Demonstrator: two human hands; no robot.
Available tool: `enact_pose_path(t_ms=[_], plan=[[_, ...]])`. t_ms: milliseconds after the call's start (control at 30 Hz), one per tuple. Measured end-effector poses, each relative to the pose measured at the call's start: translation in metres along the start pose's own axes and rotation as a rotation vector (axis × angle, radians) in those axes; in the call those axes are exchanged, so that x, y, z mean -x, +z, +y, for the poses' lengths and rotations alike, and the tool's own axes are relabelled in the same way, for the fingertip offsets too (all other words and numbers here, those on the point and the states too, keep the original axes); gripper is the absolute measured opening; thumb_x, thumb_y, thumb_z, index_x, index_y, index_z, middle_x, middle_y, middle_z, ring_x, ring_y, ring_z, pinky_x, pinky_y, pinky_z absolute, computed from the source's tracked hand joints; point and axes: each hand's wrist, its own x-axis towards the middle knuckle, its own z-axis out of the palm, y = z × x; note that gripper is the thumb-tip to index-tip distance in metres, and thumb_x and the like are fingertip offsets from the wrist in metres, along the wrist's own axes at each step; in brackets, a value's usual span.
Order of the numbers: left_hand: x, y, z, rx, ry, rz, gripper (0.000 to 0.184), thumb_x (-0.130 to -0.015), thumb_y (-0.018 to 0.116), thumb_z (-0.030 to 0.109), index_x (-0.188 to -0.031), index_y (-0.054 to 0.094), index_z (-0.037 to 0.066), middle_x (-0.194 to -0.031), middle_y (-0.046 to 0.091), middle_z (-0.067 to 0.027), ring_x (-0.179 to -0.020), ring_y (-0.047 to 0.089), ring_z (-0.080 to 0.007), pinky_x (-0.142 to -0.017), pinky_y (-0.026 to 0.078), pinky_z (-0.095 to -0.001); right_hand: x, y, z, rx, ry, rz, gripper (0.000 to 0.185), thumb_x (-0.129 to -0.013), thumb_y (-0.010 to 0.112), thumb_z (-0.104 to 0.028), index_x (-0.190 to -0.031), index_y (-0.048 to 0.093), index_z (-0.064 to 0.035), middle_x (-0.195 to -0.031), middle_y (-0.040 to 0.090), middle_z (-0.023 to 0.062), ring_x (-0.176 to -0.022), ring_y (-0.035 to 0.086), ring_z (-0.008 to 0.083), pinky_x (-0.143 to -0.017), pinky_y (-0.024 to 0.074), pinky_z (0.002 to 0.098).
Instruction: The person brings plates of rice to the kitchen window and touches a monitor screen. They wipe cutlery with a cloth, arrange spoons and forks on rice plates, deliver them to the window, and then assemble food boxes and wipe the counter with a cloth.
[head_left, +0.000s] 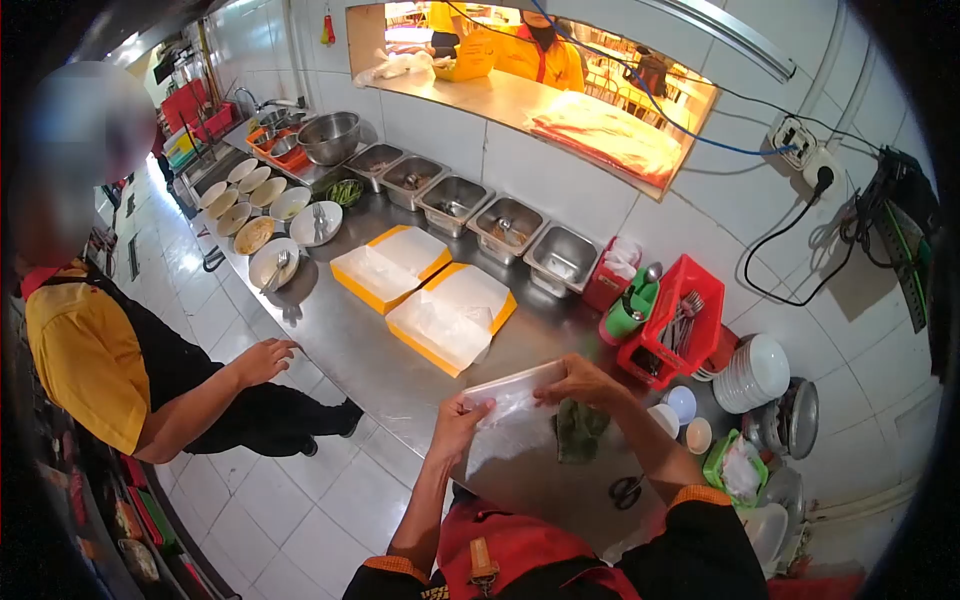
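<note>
My left hand (460, 425) and my right hand (580, 382) grip a flat, whitish see-through plastic packet (515, 392) at its two ends, above the steel counter (360, 345). Its exact kind is hard to make out. Just beyond it lie two open yellow-edged cardboard boxes: the nearer box (440, 335) has a clear plastic sheet in it, and the farther box (385, 262) shows a white inside. Beside my right hand a dark green cloth (580, 432) lies on the counter, with black-handled scissors (626, 491) nearer to me.
Several steel pans (508, 225) line the wall. Bowls (272, 265), some with forks, stand at the far left. On the right are a red cutlery basket (690, 315), stacked white bowls (755, 375) and cups (680, 403). A co-worker in yellow (85, 335) stands at the left.
</note>
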Motion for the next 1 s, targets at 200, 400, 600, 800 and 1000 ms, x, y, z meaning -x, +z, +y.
enact_pose_path(t_ms=[200,400,600,800,1000], plan=[[-0.001,-0.001,0.001,0.06,-0.041,0.026,0.011,-0.083,0.064,0.006,-0.093,0.062,0.004,-0.082,0.063,-0.0009,-0.072,0.056,-0.0067,-0.066,0.045,-0.0218,-0.004,-0.003,0.009,0.094,-0.015,0.117,0.018,-0.078,0.068,-0.01,-0.092,0.065,0.0002,-0.078,0.065,0.0057,-0.067,0.061,0.0108,-0.061,0.0491,0.0243],[-0.006,-0.011,-0.011,0.092,-0.031,0.03,0.012,-0.083,0.06,0.001,-0.095,0.06,0.002,-0.087,0.063,-0.0045,-0.076,0.058,-0.0098,-0.069,0.05,-0.0252,-0.007,-0.012,0.02,0.004,-0.026,0.169,0.013,-0.077,0.066,-0.008,-0.089,0.065,-0.0004,-0.074,0.064,0.0041,-0.065,0.058,0.0096,-0.061,0.0481,0.0236],[-0.004,-0.015,-0.01,0.086,-0.017,0.121,0.015,-0.083,0.058,0.002,-0.098,0.058,0.001,-0.081,0.062,-0.0055,-0.067,0.057,-0.0109,-0.065,0.047,-0.0221,0.007,-0.022,0.0,0.104,-0.107,0.267,0.015,-0.073,0.062,-0.001,-0.087,0.066,-0.0007,-0.073,0.064,0.0061,-0.071,0.059,0.013,-0.065,0.0476,0.025],[0.016,-0.061,-0.029,0.095,-0.004,0.221,0.015,-0.087,0.058,0.011,-0.099,0.058,0.002,-0.084,0.062,-0.0064,-0.067,0.056,-0.0106,-0.064,0.047,-0.0234,0.034,-0.117,-0.041,0.748,-0.332,0.846,0.023,-0.063,0.054,0.003,-0.08,0.067,-0.0027,-0.07,0.065,0.0124,-0.068,0.062,0.0186,-0.064,0.0487,0.0308],[0.043,-0.094,-0.04,0.077,0.036,0.37,0.016,-0.089,0.057,0.016,-0.098,0.057,0.003,-0.083,0.06,-0.0049,-0.066,0.055,-0.0102,-0.063,0.045,-0.0232,0.046,-0.226,-0.079,1.111,-0.258,1.121,0.019,-0.062,0.052,0.002,-0.075,0.066,-0.0025,-0.069,0.062,0.0172,-0.065,0.062,0.0291,-0.061,0.049,0.037]])
